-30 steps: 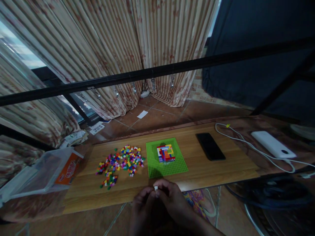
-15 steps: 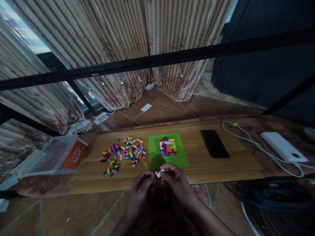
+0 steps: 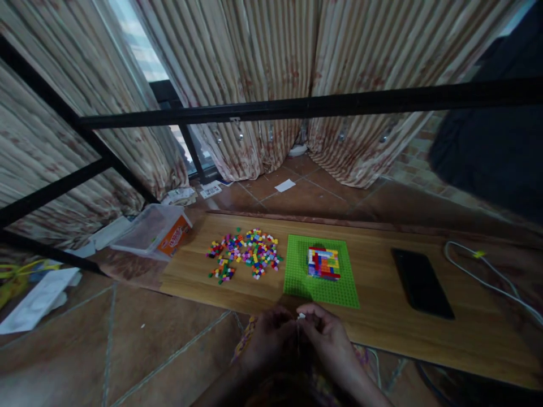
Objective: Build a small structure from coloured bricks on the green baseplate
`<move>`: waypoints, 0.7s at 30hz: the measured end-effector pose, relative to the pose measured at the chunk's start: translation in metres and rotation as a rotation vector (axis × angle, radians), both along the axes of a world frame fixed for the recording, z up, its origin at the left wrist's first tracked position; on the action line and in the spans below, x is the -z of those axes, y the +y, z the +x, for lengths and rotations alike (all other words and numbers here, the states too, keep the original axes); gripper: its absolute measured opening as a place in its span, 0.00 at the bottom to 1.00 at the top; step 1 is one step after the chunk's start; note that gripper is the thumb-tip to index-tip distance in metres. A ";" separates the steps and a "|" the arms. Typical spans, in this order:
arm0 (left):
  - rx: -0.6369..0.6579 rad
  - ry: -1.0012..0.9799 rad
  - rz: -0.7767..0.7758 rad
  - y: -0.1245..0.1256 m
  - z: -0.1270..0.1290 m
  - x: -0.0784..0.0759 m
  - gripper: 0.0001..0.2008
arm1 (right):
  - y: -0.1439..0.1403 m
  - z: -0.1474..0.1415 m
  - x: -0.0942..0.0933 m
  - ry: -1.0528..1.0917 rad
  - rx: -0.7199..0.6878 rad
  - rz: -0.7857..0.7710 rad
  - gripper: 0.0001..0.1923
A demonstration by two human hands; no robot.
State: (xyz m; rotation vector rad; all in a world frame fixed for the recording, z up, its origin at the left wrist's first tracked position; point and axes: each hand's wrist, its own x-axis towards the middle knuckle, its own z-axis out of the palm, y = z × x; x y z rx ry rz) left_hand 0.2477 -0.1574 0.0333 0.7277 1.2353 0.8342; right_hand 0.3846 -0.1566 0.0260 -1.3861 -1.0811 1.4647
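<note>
My right hand (image 3: 324, 333) pinches a small white toy brick (image 3: 301, 316) near the front edge of the wooden board. Close against it, my left hand (image 3: 275, 330) has its fingers curled together; what lies in them is hidden. Just beyond both hands lies a green baseplate (image 3: 297, 282), which carries a block of red, yellow, white and blue bricks (image 3: 324, 264). Left of the plate, loose coloured bricks (image 3: 254, 251) are spread in a pile.
The wooden board (image 3: 373, 316) bears a black phone (image 3: 422, 282) at the right, with a white cable (image 3: 460, 246) beyond it. A clear plastic box (image 3: 144, 232) with an orange label stands past the left end. A black rail (image 3: 271, 109) crosses before the curtains.
The view has swung left, so the board and bricks appear further right. My hands have drawn closer together, and less of the pale bricks between them shows.
</note>
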 end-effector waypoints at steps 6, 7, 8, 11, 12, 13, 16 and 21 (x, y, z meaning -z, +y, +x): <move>0.118 0.026 -0.058 -0.008 -0.012 0.007 0.12 | -0.006 0.001 0.003 0.053 -0.150 -0.096 0.16; 0.143 0.016 -0.075 -0.009 -0.014 0.007 0.12 | -0.007 0.001 0.004 0.083 -0.171 -0.118 0.16; 0.164 -0.002 -0.094 -0.010 -0.015 0.006 0.12 | -0.008 0.001 0.005 0.110 -0.185 -0.137 0.17; 0.183 -0.093 -0.155 -0.008 -0.020 0.000 0.13 | -0.010 0.004 0.009 0.158 -0.196 -0.163 0.18; 0.178 -0.113 -0.169 -0.007 -0.022 -0.003 0.13 | -0.011 0.005 0.010 0.164 -0.192 -0.167 0.18; 0.170 -0.121 -0.176 -0.005 -0.026 -0.005 0.13 | -0.011 0.007 0.012 0.168 -0.187 -0.170 0.18; 0.110 -0.052 -0.149 0.004 -0.040 -0.009 0.13 | -0.010 0.008 0.013 0.171 -0.181 -0.174 0.18; -0.131 0.191 0.015 0.030 -0.066 -0.008 0.13 | -0.001 -0.002 0.014 0.056 -0.124 -0.095 0.14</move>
